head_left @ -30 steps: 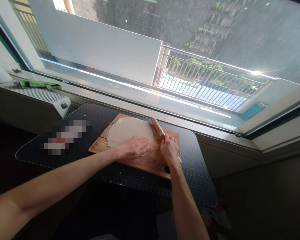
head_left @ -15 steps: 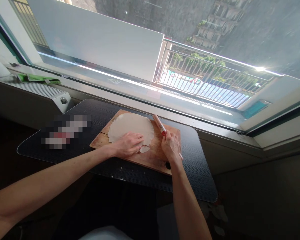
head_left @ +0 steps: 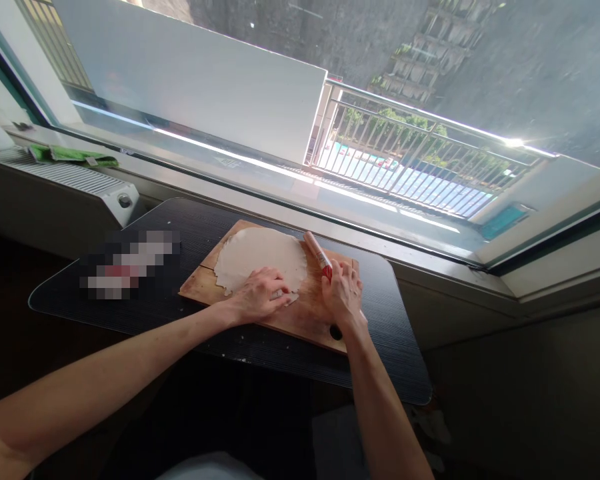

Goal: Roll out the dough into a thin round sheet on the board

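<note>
Sunlight comes through a wide window (head_left: 330,100) that looks out on a railed balcony (head_left: 410,160) and grey buildings, with a white radiator (head_left: 65,180) below the sill at the far left and a green cloth (head_left: 73,156) lying on top of it. Near the window stands a dark ribbed table (head_left: 390,353), and on it lies a wooden cutting board (head_left: 305,313) with a dark hole at its near right corner. A thin, pale round of rolled dough (head_left: 260,257) covers the far left part of the board. The left hand (head_left: 257,297) rests on the near edge of the dough, fingers curled and bent down onto it, seemingly pinching a small flap at the rim; how tight that grip is cannot be told. Just to the right, the right hand (head_left: 343,293) is closed around the near end of a rolling pin (head_left: 317,253), a light wooden rod with a red band, which lies slanting along the right edge of the dough toward the far left. Left of the board a blurred patch (head_left: 130,267) sits on the table
</note>
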A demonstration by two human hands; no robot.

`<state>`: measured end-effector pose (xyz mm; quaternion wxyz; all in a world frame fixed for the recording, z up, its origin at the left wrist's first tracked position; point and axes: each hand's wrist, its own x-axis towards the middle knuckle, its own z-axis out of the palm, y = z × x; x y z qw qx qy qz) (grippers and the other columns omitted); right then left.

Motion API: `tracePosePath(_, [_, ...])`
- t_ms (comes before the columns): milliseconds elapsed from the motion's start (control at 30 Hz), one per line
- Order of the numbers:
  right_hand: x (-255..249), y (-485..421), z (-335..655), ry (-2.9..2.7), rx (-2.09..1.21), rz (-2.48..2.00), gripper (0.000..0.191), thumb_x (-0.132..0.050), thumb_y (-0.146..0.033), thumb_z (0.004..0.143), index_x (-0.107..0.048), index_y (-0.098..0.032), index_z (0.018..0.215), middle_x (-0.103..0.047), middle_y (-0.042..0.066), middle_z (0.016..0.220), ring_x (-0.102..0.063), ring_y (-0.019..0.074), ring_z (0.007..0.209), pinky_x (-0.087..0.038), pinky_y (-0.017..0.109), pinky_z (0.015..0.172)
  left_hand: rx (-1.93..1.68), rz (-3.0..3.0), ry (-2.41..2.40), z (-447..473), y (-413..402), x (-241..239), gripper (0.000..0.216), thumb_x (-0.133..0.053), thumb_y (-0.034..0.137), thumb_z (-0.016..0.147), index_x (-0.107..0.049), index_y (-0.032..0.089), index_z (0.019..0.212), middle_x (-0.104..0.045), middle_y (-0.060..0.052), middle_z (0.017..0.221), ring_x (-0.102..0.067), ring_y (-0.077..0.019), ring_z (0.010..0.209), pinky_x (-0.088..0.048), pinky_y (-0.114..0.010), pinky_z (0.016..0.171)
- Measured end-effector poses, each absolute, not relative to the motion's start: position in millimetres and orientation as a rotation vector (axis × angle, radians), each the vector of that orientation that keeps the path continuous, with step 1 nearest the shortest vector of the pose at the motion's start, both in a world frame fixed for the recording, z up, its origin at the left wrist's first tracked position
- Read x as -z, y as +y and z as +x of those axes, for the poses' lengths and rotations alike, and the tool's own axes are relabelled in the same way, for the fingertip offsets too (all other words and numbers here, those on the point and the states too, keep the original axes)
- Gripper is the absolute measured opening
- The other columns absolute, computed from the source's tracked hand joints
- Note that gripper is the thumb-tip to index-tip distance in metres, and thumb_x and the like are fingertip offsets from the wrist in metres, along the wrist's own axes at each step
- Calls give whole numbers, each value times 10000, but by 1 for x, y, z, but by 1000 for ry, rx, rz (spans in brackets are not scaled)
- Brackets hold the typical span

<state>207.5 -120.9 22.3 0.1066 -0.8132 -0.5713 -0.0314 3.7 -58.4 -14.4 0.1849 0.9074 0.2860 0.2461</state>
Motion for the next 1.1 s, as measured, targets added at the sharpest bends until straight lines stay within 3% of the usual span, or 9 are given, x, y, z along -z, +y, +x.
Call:
tracePosePath(133, [-26, -134, 188, -1805, -172, -2256, 222, -490, -260, 980, -699, -219, 1043, -674, 61, 1084, -612, 199, 995, -401, 296, 870, -750, 2543, 881, -10, -60, 17, 147, -575, 226, 886, -720, 204, 882, -691, -58, 1000, -606, -222, 998, -441, -403, 940])
tracePosePath(267, [-23, -136, 168, -1814, -331, -2259, 195, -576, -327, 946, -711, -209, 869, -689, 34, 938, -624, 159, 842, -391, 254, 736, -749, 2576, 858, -17, -65, 19, 133, -579, 222, 880, -711, 209, 885, -686, -49, 995, -598, -211, 978, -441, -393, 949])
tracePosePath(900, [-13, -128, 161, -1759, -255, -2238, 124, -573, -242, 928, -686, -198, 900, -696, 30, 945, -632, 164, 864, -410, 252, 759, -813, 2636, 852, -18, -68, 27, 154, -555, 251, 915, -702, 213, 889, -665, -51, 1029, -576, -213, 1004, -425, -399, 982])
tracePosePath(1100, [-7, -138, 170, -1829, -173, -2081, 213, -499, -207, 964, -710, -213, 996, -674, 32, 992, -623, 160, 923, -425, 245, 829, -737, 2709, 886, -18, -77, 28, 339, -457, 287, 971, -650, 254, 1248, -621, -93, 1231, -548, -243, 1150, -341, -492, 1104])
